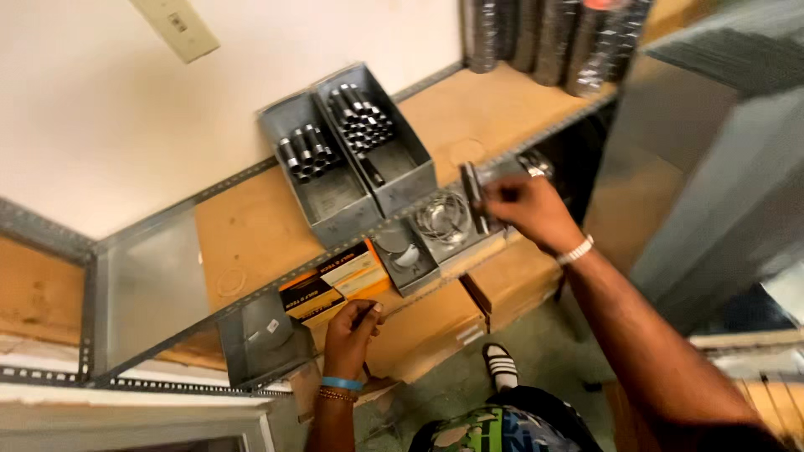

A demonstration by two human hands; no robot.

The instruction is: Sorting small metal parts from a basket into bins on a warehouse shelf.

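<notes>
Your right hand (529,208) pinches dark flat metal piece (474,194) upright over small gray bin (448,222) at shelf (251,226) edge, fingers closed on it. Your left hand (352,328) braces orange-black box (335,280), fingers curled; what slim dark object they grip, cannot tell.

One head-worn camera looks steeply down, close over a metal shelf (251,226) against the wall.
</notes>
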